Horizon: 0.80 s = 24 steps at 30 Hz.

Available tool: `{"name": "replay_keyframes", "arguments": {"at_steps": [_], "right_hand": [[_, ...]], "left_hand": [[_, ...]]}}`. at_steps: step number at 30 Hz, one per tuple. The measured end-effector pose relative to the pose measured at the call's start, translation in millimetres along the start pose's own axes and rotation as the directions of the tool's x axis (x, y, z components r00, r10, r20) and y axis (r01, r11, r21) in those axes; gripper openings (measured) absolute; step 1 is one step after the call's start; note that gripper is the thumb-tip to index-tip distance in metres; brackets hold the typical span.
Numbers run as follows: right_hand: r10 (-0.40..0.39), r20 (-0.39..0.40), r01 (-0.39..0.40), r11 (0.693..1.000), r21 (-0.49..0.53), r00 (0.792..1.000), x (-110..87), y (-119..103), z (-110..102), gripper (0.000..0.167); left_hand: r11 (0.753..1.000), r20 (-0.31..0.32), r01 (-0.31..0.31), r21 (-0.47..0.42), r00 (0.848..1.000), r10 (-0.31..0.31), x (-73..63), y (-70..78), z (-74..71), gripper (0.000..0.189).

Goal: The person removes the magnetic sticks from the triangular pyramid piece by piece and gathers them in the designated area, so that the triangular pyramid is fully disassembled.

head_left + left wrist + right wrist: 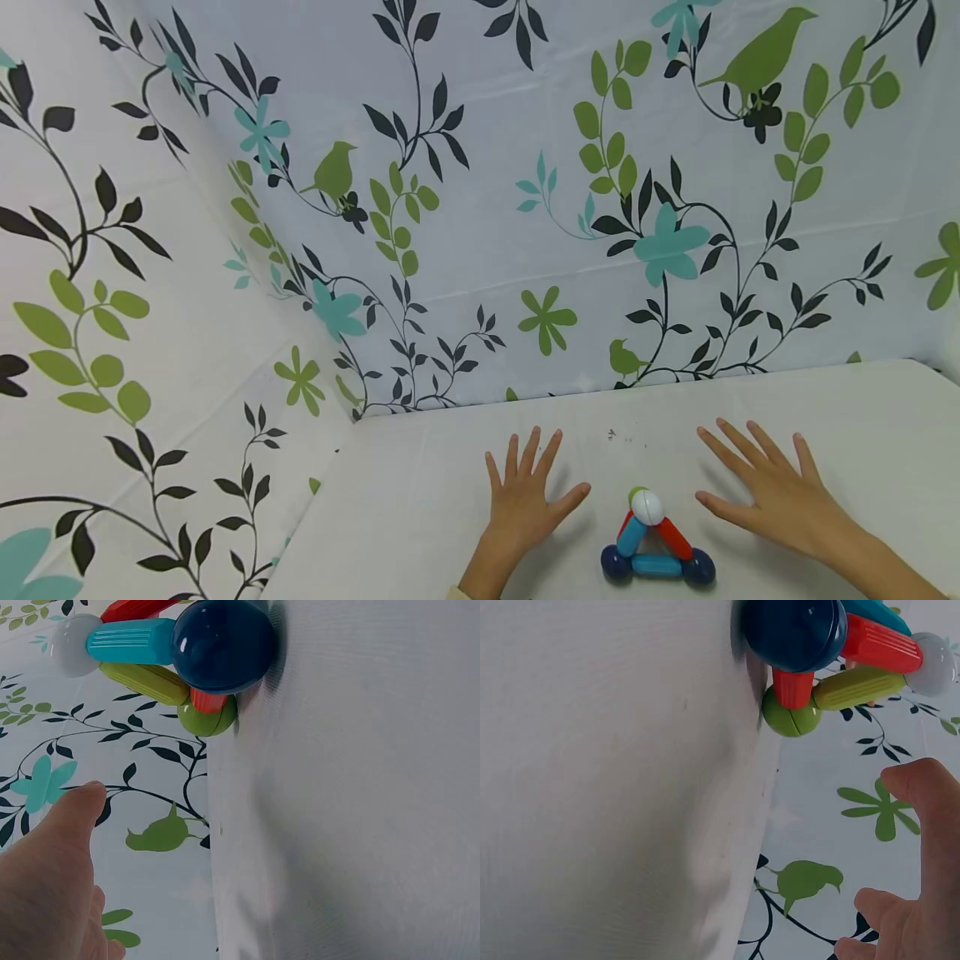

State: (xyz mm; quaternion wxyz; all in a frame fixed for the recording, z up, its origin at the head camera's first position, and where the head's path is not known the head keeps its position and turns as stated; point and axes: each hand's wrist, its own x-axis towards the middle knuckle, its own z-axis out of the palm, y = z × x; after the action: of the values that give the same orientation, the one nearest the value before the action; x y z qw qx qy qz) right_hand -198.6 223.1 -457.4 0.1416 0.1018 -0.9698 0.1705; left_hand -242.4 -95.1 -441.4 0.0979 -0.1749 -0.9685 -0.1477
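Observation:
A small pyramid of toy building rods and balls [657, 566] stands on the white table between the hands. Its top is a white ball [647, 507]; dark blue balls [699, 568] sit at the two near corners. A green ball [791, 712] forms the far corner, joined by a yellow-green rod [857, 688]. Red and light blue rods link the rest. My left hand [521, 510], fingers spread, is left of the pyramid and apart from it. To its right, my right hand [787, 504] also has spread fingers and touches no part of it. Both hands hold nothing.
The white table [420, 492] reaches back to a hanging cloth [480, 275] printed with leaves, birds and flowers. More of this cloth [195, 350] hangs along the left side. Small dark marks [612, 434] show on the tabletop behind the pyramid.

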Motion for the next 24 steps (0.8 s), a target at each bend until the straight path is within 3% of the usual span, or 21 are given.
{"name": "replay_keyframes", "arguments": {"at_steps": [14, 24], "right_hand": [[-0.052, 0.004, 0.052, 0.999, -0.011, 0.999, -16.8, -19.3, -1.3, 0.084], [-0.105, 0.0, 0.105, 0.994, 0.009, 0.994, -27.7, -26.5, 5.5, 0.079]], "left_hand": [[0.999, 0.032, -0.034, 0.007, 0.999, 0.033, -14.5, 5.7, -0.5, 0.077], [0.994, 0.027, -0.101, 0.048, 0.995, 0.1, -23.6, 12.6, 2.6, 0.075]]}}
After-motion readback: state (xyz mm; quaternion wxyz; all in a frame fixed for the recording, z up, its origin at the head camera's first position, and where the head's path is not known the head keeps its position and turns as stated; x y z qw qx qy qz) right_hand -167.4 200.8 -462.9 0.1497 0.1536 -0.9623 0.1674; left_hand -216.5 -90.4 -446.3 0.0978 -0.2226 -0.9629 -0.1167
